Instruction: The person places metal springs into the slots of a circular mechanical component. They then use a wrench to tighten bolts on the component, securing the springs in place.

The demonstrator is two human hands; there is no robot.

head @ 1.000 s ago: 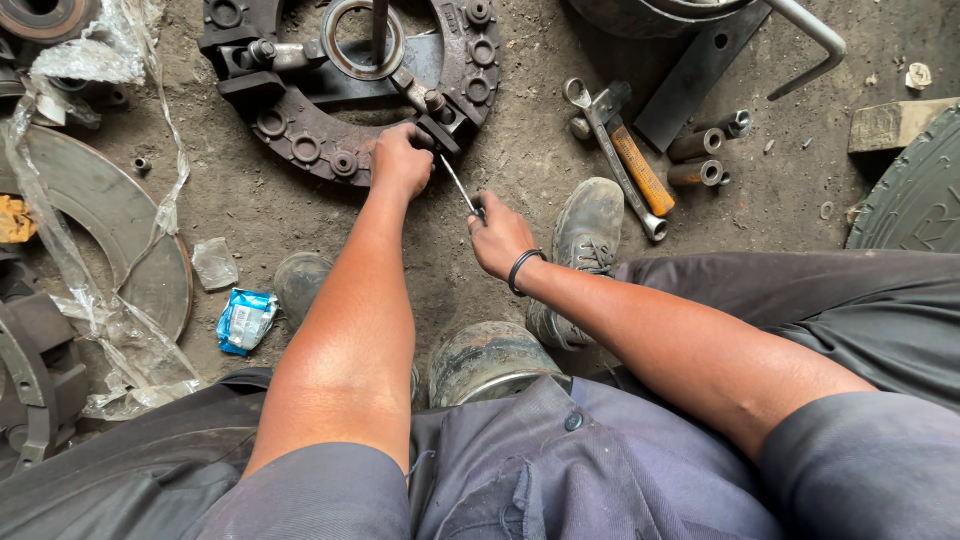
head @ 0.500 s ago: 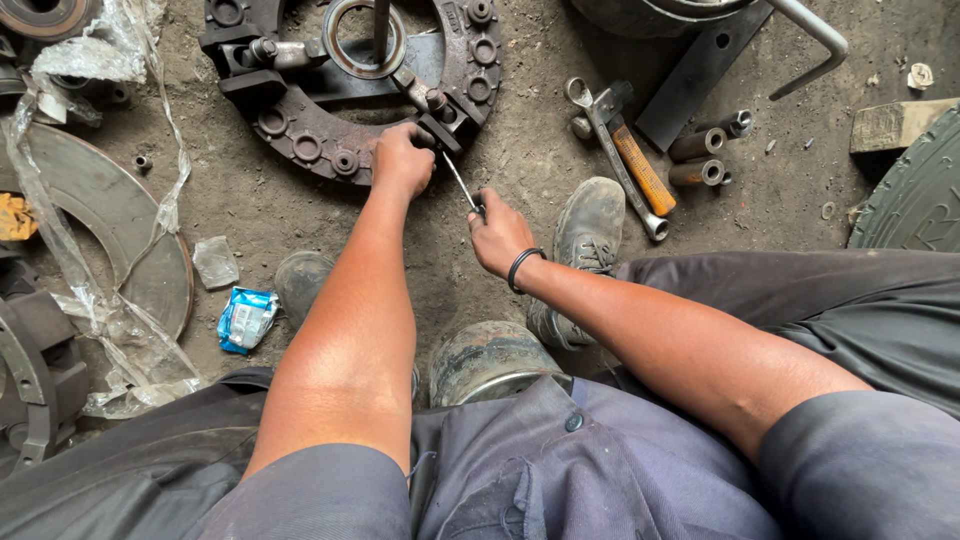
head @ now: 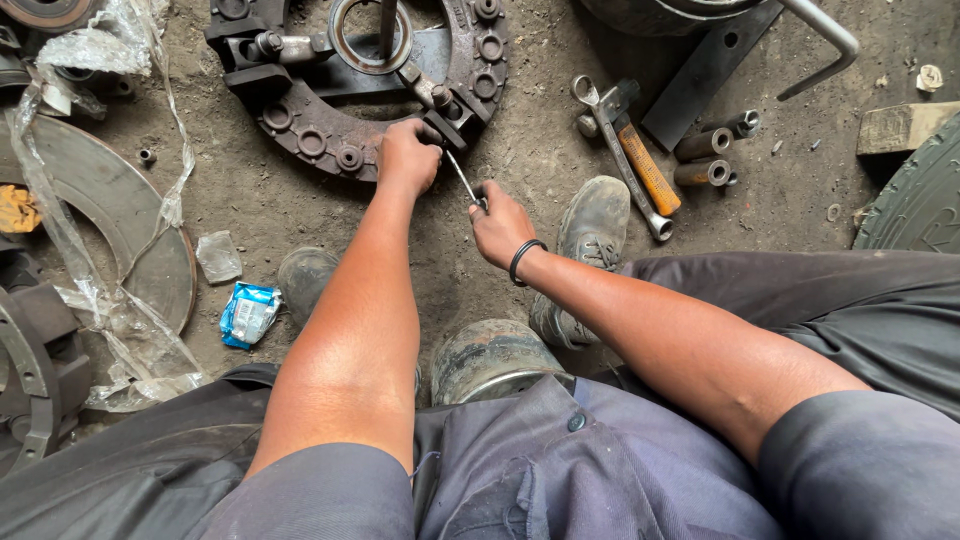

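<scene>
A rusty round clutch pressure plate [head: 300,130] with bolt bosses around its rim lies on the dirt floor ahead of me. My left hand [head: 407,155] is closed on the plate's near edge, by a dark lever block. My right hand [head: 497,222], with a black band on the wrist, grips the near end of a thin metal tool [head: 463,181] whose tip reaches into the plate beside the left hand. The tool's tip is hidden between hand and lever.
A spanner [head: 618,150] and an orange-handled tool [head: 647,168] lie to the right, with short metal sleeves [head: 704,158] and a flat bar [head: 705,75]. My shoe [head: 585,240] rests there. Crumpled plastic [head: 90,250], a disc [head: 120,215] and a blue packet [head: 248,312] lie left. A tyre [head: 920,200] is far right.
</scene>
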